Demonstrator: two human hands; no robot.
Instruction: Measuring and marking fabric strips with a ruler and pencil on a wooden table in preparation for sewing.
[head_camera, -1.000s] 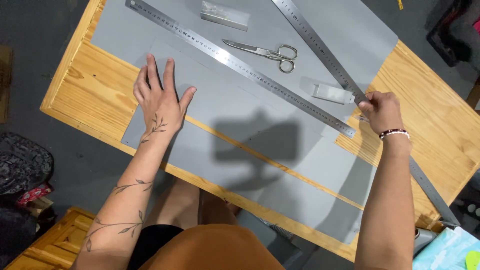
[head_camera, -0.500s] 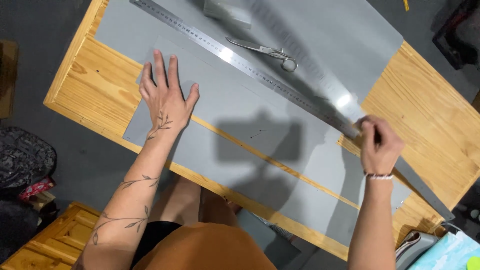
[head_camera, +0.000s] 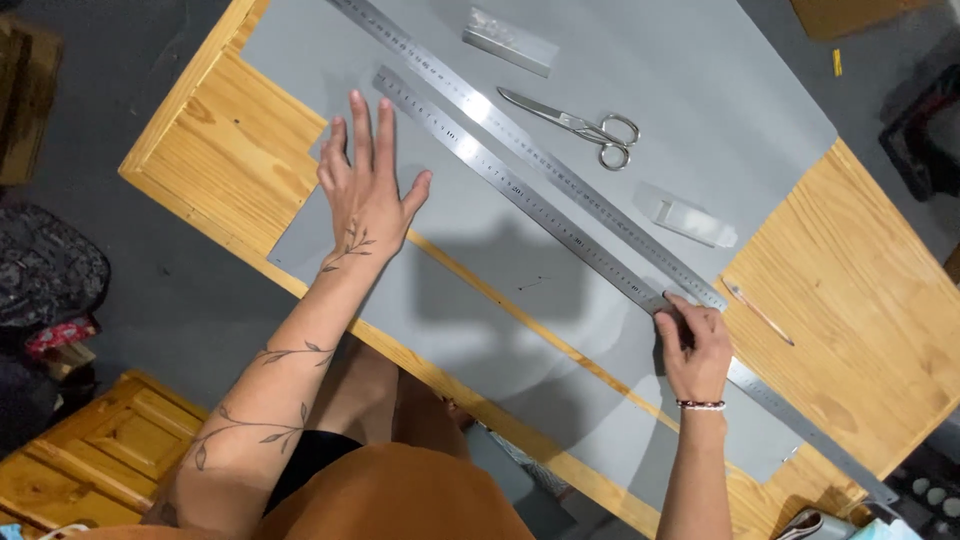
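The shorter steel ruler (head_camera: 520, 190), thin, stiff and slippery, lies on the grey sheet (head_camera: 500, 270) beside the longer ruler (head_camera: 600, 210); my right hand (head_camera: 693, 350) pinches its near end, my left hand (head_camera: 368, 195) presses spread flat on the sheet.

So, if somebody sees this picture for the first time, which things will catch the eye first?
Probably the two long steel rulers lying side by side, diagonally across the grey sheet that covers most of the wooden table. The left hand lies flat with spread fingers on the sheet near its left edge, while the right hand presses on the near ruler's lower end. Silver scissors lie beyond the rulers.
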